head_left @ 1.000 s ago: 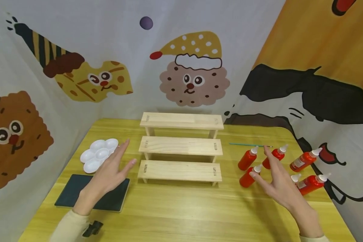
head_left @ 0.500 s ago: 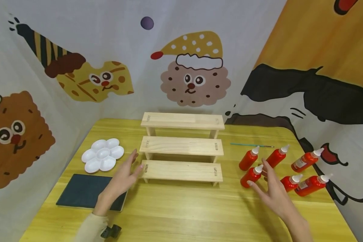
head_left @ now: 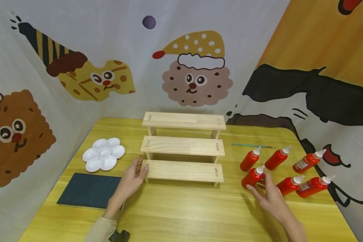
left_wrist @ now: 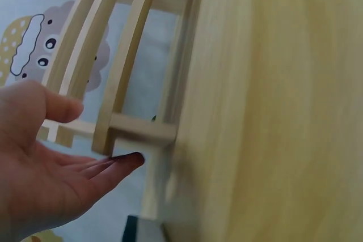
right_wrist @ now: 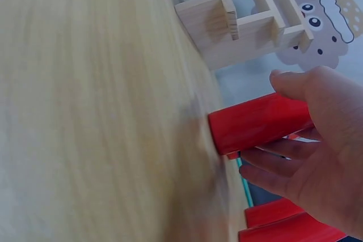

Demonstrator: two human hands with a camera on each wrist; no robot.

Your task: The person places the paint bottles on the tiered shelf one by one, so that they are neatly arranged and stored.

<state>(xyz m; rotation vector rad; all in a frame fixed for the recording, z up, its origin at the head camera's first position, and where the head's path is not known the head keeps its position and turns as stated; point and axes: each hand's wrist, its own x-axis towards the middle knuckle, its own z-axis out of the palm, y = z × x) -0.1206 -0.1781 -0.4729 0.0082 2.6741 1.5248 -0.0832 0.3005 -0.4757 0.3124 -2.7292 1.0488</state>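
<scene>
Fingers relaxed, thumbs parted from them: your right hand (head_left: 273, 198) curves loosely around the near-left bottle (head_left: 251, 178), your left hand (head_left: 129, 181) at the left end of the rack (head_left: 183, 170).
You have six red bottles (head_left: 276, 160) on the right, one three-tier rack in the middle, one brush (head_left: 251, 145) behind the bottles, one white palette (head_left: 104, 153) and one dark board (head_left: 87, 190) on the left. Wooden tabletop (head_left: 186, 210) runs between rack and bottles, and from the lowest tier toward you; the outermost bottles stand near its right edge. Your left wrist crosses the board's right edge; your right thumb lies at the bottle's near side, but contact is impossible to tell.
</scene>
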